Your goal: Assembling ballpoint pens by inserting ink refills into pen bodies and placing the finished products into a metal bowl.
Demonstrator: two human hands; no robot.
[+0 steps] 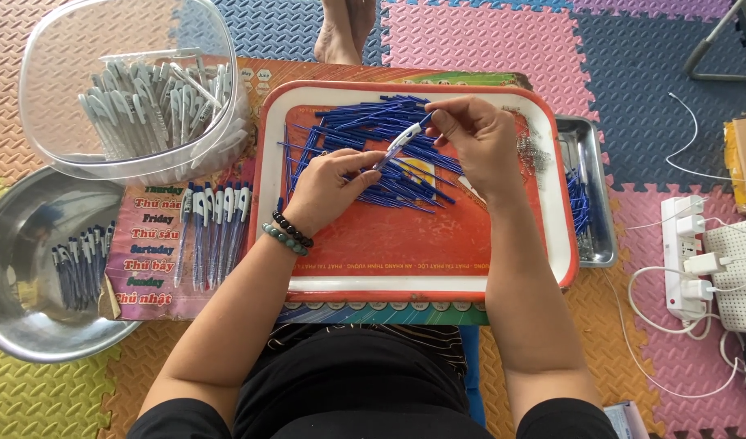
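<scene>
At the far left a steel bowl (31, 325) sat on the foam mat (649, 73), with a few finished pens (82, 264) lying in it. Above it stood a clear tub (60, 154) full of grey-white pen barrels (157, 102). Just right of the bowl, a row of pens (214, 228) lay side by side on a printed sheet (149, 244).

The red tray (405, 280) held a loose heap of blue refills (365, 122) across its upper half. Over that heap the left hand (328, 187), with bead bracelets (287, 234) at the wrist, pinched the lower end of a white pen barrel (399, 144) between thumb and fingers. The right hand (478, 138) was closed at the fingertips on a blue refill (424, 122) whose end met the barrel's upper tip. Both were held just above the tray.

Near the tray's right edge lay a small cluster of springs (535, 154). Beside the tray a narrow steel tray (596, 138) carried more blue parts (580, 203). Farther right, a white power strip (683, 260) with plugs and cables rested on the mat. Another person's bare feet (344, 28) showed at the top.
</scene>
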